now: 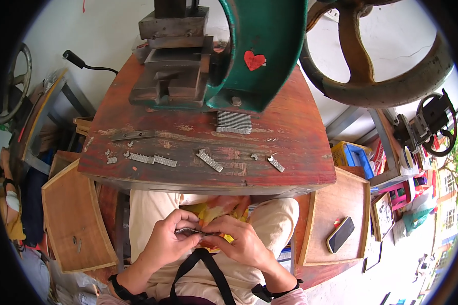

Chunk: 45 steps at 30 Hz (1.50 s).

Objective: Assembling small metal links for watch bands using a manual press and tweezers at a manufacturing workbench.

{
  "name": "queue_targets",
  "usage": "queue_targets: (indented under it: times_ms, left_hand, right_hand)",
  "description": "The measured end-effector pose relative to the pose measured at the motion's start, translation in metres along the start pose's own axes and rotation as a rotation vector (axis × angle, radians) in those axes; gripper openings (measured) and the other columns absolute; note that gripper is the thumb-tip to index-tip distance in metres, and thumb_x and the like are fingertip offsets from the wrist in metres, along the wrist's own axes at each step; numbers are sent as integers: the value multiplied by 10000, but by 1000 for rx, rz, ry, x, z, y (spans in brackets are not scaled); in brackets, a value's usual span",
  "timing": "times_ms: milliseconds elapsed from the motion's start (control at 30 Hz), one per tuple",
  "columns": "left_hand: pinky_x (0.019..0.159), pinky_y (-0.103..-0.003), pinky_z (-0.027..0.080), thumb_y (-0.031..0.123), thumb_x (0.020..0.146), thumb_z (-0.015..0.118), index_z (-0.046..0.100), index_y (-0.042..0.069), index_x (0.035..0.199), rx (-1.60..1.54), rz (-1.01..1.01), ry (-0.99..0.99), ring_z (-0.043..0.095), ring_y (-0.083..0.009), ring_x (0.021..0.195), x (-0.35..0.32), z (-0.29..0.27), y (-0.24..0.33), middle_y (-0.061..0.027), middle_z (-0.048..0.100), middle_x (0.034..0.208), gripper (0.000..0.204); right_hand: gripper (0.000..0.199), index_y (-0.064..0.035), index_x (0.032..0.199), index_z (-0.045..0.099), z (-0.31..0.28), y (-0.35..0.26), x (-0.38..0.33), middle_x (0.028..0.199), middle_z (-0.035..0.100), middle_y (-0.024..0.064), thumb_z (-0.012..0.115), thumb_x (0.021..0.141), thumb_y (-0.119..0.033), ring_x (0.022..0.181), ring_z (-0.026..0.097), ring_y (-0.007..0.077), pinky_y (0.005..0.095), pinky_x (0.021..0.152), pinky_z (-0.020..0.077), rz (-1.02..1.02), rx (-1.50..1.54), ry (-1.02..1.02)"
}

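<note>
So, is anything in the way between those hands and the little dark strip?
Nothing visible: the left hand and right hand meet at the dark strip, with bare fingers right on it.

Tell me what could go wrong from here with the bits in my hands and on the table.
The small dark metal piece held at the fingertips of your left hand and right hand could slip and drop into your lap. The loose metal strips toward the front of the table might get knocked off if an arm brushes them.
</note>
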<state>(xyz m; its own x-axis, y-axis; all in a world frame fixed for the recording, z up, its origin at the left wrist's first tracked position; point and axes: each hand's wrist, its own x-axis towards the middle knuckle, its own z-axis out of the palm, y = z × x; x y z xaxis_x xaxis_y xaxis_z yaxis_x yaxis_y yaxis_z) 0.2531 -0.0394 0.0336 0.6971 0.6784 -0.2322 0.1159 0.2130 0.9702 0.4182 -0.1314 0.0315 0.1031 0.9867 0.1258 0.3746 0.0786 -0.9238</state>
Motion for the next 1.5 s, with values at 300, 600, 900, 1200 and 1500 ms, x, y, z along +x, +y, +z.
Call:
queue_targets:
  times_ms: [300, 600, 900, 1200, 1500]
  left_hand:
    - [662, -247, 527, -23, 756, 677, 495, -46, 974, 412, 158, -5, 647, -142, 763, 0, 8, 5, -149, 667, 823, 285]
    - [647, -245, 512, -10, 725, 707, 506, -24, 978, 437, 175, 4, 634, -113, 751, 1, 18, 7, -139, 674, 836, 323]
    - [670, -262, 530, -14, 756, 652, 485, -30, 987, 301, 85, 14, 651, -151, 806, 1, 21, 6, -140, 661, 889, 286]
    - [725, -234, 494, -24, 756, 657, 470, -37, 1008, -55, -36, 21, 611, -130, 806, 12, 10, 9, -120, 626, 870, 314]
    - [764, -240, 511, -45, 761, 643, 480, -24, 1011, -381, -150, -36, 611, -131, 815, 13, 2, 32, -123, 624, 869, 299]
  right_hand:
    - [134, -10, 897, 644, 2, -4, -5, 851, 643, 124, 656, 771, -54, 726, 631, 263, 315, 662, 494, 71, -76, 109]
    - [109, -10, 883, 581, 7, -1, -12, 766, 575, 136, 610, 789, -58, 694, 579, 319, 385, 601, 462, -39, -218, 206]
    - [152, -7, 916, 600, 20, 4, -18, 810, 614, 117, 633, 768, -6, 717, 604, 294, 349, 614, 484, -80, -287, 323]
    - [179, 4, 951, 615, 6, -9, -12, 851, 622, 121, 641, 773, 5, 755, 623, 201, 284, 658, 484, 97, -31, 252]
    - [205, 13, 979, 615, 0, -17, -1, 822, 614, 95, 652, 778, -3, 699, 604, 137, 254, 625, 471, 124, 206, 266]
